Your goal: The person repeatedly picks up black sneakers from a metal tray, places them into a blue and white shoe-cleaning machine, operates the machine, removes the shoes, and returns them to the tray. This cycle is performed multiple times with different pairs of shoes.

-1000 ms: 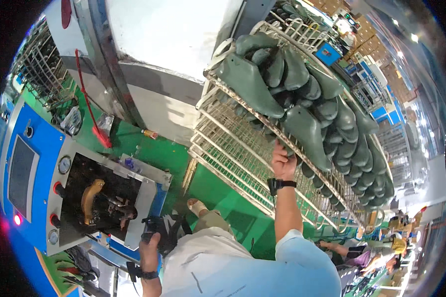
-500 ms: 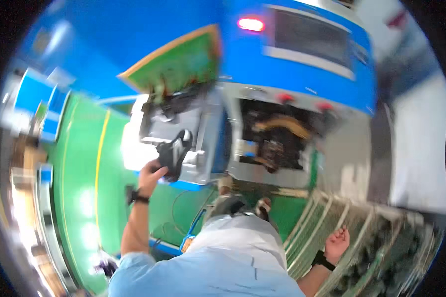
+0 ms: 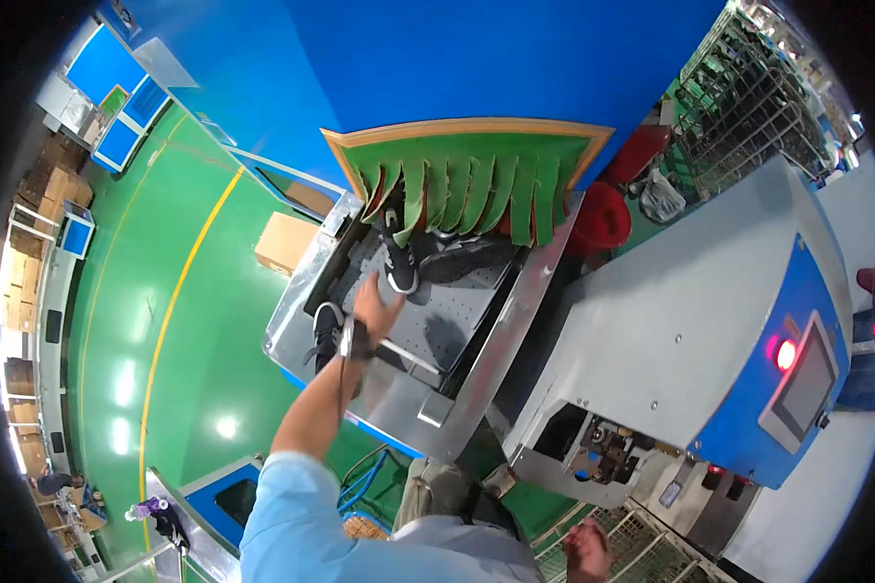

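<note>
Two black-and-white shoes (image 3: 400, 272) seen, one on the tray (image 3: 472, 306) before the left hand (image 3: 374, 309), one at its left, left grip spread, right hand (image 3: 585, 552) held low, its grip unclear, one green curtain (image 3: 472, 189) hung behind

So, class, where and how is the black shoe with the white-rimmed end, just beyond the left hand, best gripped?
Probably across the sides of the shoe's rounded near end, coming from the person's side: that end points toward the left hand and lies clear of the green flaps, which hang by its far end.
</note>
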Tool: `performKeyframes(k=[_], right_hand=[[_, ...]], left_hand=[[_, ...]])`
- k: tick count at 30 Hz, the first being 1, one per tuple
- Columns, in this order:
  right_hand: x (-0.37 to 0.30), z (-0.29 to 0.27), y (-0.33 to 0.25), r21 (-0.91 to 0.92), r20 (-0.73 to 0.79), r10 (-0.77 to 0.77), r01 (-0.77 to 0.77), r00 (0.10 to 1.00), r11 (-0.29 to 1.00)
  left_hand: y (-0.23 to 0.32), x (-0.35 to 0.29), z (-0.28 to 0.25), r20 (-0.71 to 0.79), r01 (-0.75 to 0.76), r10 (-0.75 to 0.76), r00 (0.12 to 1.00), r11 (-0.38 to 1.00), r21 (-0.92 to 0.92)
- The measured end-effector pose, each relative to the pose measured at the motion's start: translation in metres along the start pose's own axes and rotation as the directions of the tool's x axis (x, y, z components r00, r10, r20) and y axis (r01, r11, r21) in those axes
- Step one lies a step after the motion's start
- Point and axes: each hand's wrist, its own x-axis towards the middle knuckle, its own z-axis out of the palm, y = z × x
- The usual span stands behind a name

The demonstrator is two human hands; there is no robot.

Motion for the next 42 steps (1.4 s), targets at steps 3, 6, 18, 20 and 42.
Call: performKeyframes(k=[3, 6, 18, 20, 42], right_hand=[[-0.01, 0.032, -0.018, -0.464, -0.171, -0.054, -0.032, 0.984, 0.885], [-0.032, 0.096, -0.045, -0.32, -0.334, 0.06, -0.173, 0.941, 0.931], [0.041, 0.201, -0.053, -0.297, 0.384, -0.199, 0.325, 0.902, 0.898], [0.053, 0.23, -0.074, -0.184, 0.532, -0.389, 0.551, 0.752, 0.814], [0.009, -0.021, -0.118, -0.251, 0.015, -0.4, 0.391, 0.916, 0.885]], left_hand=[[-0.036, 0.111, 0.055, -0.004, 0.27, -0.295, 0.956, 0.881, -0.388], [-0.012, 0.132, 0.117, -0.155, 0.343, -0.438, 0.886, 0.842, -0.416], [0.123, -0.143, -0.062, 0.453, 0.517, -0.248, 0.856, 0.392, -0.761], [0.174, -0.198, -0.075, 0.652, 0.586, 0.031, 0.757, 0.409, -0.7], [0.331, -0.384, -0.048, 0.913, 0.282, 0.193, 0.36, 0.91, -0.304]])
